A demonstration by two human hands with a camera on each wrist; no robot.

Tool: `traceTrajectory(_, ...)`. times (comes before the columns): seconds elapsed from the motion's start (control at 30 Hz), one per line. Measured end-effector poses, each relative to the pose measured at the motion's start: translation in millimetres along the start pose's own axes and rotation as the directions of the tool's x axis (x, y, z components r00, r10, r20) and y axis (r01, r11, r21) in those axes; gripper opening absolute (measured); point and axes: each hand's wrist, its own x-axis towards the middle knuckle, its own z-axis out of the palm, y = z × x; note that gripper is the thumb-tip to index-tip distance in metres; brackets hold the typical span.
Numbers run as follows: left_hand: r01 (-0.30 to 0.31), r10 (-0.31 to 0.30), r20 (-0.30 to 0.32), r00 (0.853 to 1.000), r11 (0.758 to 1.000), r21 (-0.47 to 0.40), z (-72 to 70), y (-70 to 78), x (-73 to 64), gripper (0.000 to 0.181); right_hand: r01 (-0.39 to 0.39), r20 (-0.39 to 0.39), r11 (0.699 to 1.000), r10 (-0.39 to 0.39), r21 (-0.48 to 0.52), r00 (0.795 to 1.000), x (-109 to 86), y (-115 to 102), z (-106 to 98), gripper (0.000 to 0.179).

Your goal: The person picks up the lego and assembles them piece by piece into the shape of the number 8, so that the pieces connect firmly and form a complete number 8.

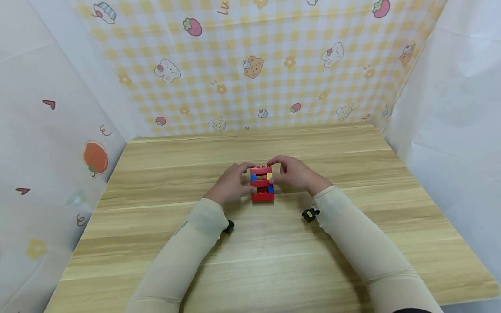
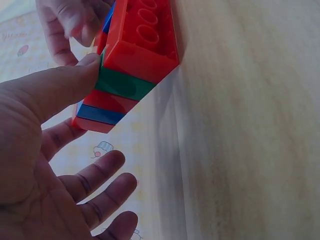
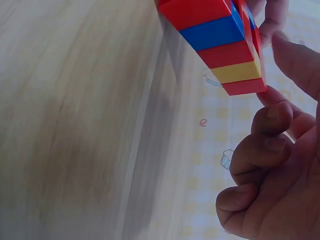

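A small stack of toy bricks (image 1: 262, 184) stands on the wooden table (image 1: 274, 261), mostly red with blue and yellow pieces. My left hand (image 1: 245, 178) holds its left side, thumb low and forefinger over the top. My right hand (image 1: 275, 172) holds the upper right side the same way. In the left wrist view my thumb (image 2: 75, 75) presses on a green layer of the stack (image 2: 135, 55), and my other fingers hang loose below. In the right wrist view the stack (image 3: 220, 35) shows red, blue and yellow layers, with my right hand (image 3: 280, 100) curled beside it.
Bare tabletop (image 1: 188, 174) lies around the stack on every side. A yellow checked cloth with cartoon prints (image 1: 250, 65) hangs behind the table. White sheets (image 1: 450, 108) close off the left and right sides.
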Motion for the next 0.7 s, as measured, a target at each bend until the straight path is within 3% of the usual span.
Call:
traceTrajectory(0.2,0.026,-0.025,0.036,0.999,0.999,-0.027,-0.1,0.3,-0.1,0.075,0.009,0.022,0.996,-0.008,-0.084,1.0,-1.6,1,4,0.054)
traceTrajectory(0.7,0.052,-0.056,0.122,0.991,0.998,0.034,0.7,-6.6,-0.1,0.074,-0.025,0.128,0.996,0.036,-0.083,0.991,1.8,7,11,0.05)
